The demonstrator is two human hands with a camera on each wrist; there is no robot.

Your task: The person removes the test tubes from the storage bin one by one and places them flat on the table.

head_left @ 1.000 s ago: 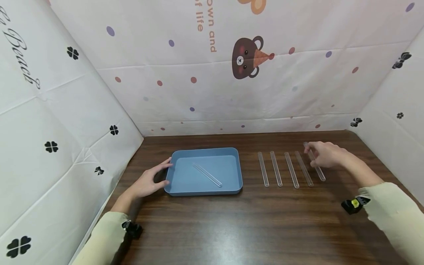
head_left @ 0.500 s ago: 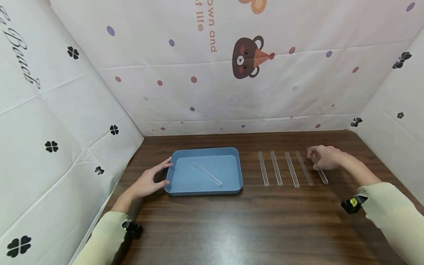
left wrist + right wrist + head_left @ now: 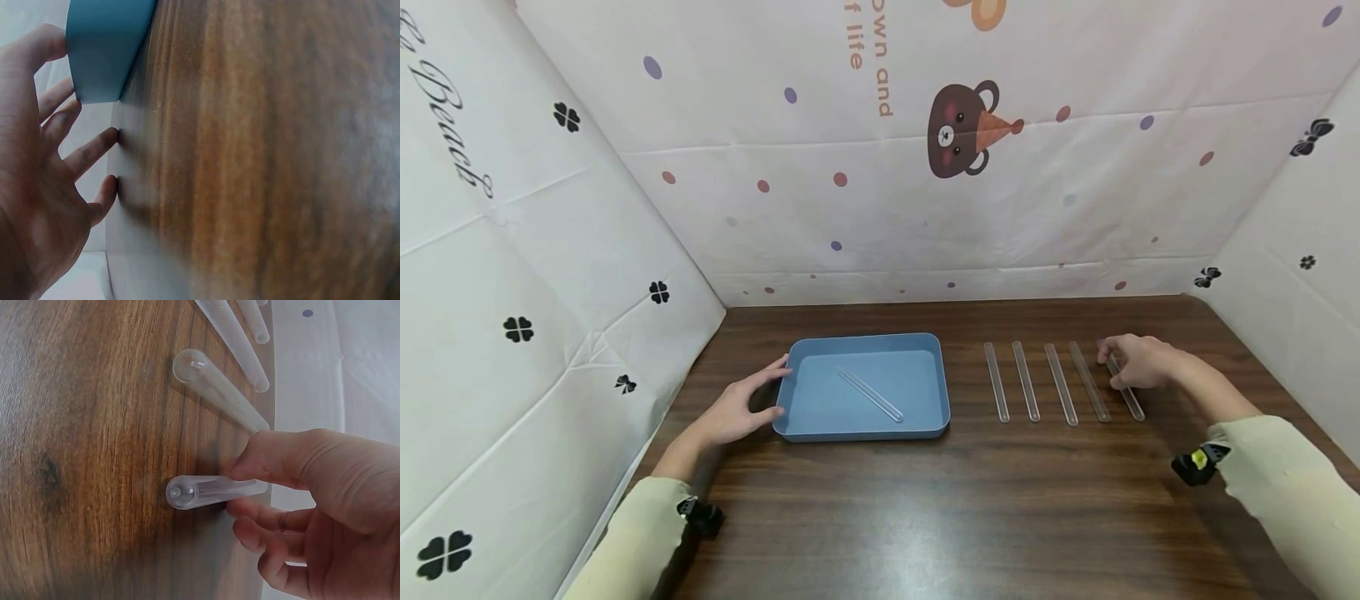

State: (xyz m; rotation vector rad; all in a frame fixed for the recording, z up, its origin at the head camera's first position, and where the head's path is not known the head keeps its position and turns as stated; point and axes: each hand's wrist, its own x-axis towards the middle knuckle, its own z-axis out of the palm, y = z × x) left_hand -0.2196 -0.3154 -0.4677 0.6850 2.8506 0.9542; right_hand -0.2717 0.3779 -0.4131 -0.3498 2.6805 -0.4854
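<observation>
A clear test tube (image 3: 1127,398) lies at the right end of a row in the head view. My right hand (image 3: 1142,362) pinches it between thumb and forefinger; the right wrist view shows the tube's rounded end (image 3: 183,492) sticking out from the fingertips. Left of it, several similar test tubes (image 3: 1060,385) lie roughly parallel. Another tube (image 3: 871,395) rests slantwise inside a blue tray (image 3: 859,436). At the tray's left end, my left hand (image 3: 737,408) touches the rim and corner with spread, fairly straight fingers. In the left wrist view, two fingers (image 3: 94,153) reach down beside the tray.
A brown wood-grain table (image 3: 955,517) carries everything. White printed cloth (image 3: 880,208) stands behind it and along both sides. Black cameras (image 3: 1199,463) are strapped to both wrists.
My right hand and the pinched test tube have shifted slightly to the right and toward me. My left hand and the tray have stayed put.
</observation>
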